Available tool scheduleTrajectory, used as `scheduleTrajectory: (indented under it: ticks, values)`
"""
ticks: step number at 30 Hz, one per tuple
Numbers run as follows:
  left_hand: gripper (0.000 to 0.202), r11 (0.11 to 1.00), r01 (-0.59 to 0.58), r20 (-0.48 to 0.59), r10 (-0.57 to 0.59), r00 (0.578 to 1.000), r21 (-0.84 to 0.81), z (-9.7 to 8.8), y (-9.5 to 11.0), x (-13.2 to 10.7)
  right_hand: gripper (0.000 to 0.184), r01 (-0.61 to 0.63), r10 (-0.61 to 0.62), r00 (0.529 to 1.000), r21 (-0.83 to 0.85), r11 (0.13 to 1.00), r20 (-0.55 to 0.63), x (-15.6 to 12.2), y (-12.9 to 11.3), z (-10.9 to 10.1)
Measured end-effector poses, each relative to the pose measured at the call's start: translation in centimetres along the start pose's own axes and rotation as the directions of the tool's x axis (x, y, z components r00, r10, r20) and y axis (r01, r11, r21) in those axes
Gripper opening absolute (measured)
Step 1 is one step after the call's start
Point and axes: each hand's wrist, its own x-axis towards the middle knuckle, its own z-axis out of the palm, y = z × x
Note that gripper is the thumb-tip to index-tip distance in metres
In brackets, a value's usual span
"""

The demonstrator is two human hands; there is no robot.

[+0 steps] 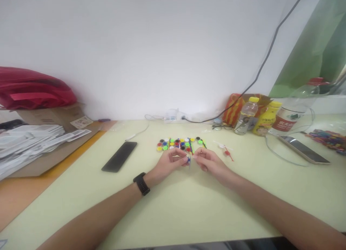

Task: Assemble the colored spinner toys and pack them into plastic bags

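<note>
Pale green table (pixel 167 214) spreads under everything, bare on the near side of the grip. Far to the left of the grip a stack of white papers (pixel 27 143) lies under a red bag (pixel 32 87). Well to the right and beyond stand three bottles (pixel 266 122), with a grey phone (pixel 304 149) lying flat further right. A black phone (pixel 119 156) lies flat to the left of the grip, well apart from it.

The left hand (pixel 173 162), with a black watch (pixel 141 183) on its wrist, and the right hand (pixel 208 160) meet at the table's middle. Both have fingertips pinched together on a small blue-and-white piece (pixel 188 159), which sits right between the two hands, just above the table; it is too small and blurred to tell its form. Just beyond the grip lie rows of coloured caps (pixel 178 143), near but not touching the fingers. A small red piece (pixel 228 154) lies just to the right of the right hand.
</note>
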Motion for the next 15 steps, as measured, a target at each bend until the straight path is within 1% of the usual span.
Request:
scheduleTrajectory:
  ticks: [2,6,11,13,15]
  values:
    - [0.028,1.000,-0.006,0.003,0.006,1.000,0.002,0.00,-0.02,0.01,0.035,0.007,-0.007,1.000,-0.107,0.994,0.005,0.06,0.47,0.39]
    - [0.027,1.000,-0.015,0.021,0.015,1.000,0.002,0.08,0.05,-0.03,0.041,0.052,-0.046,0.998,-0.215,0.975,0.035,0.09,0.76,0.54]
    - [0.028,0.999,-0.011,0.003,0.011,1.000,0.034,0.10,0.16,-0.04,0.040,0.078,-0.064,0.996,-0.233,0.969,0.067,-0.04,0.61,0.45]
    - [0.029,0.999,-0.011,-0.003,0.011,1.000,0.047,0.08,0.18,-0.01,0.037,0.128,-0.109,0.991,-0.285,0.950,0.083,-0.13,0.69,0.47]
    - [0.030,0.998,-0.010,-0.010,0.010,1.000,0.058,0.09,0.21,0.01,0.032,0.198,-0.177,0.980,-0.381,0.903,0.090,-0.27,0.85,0.48]
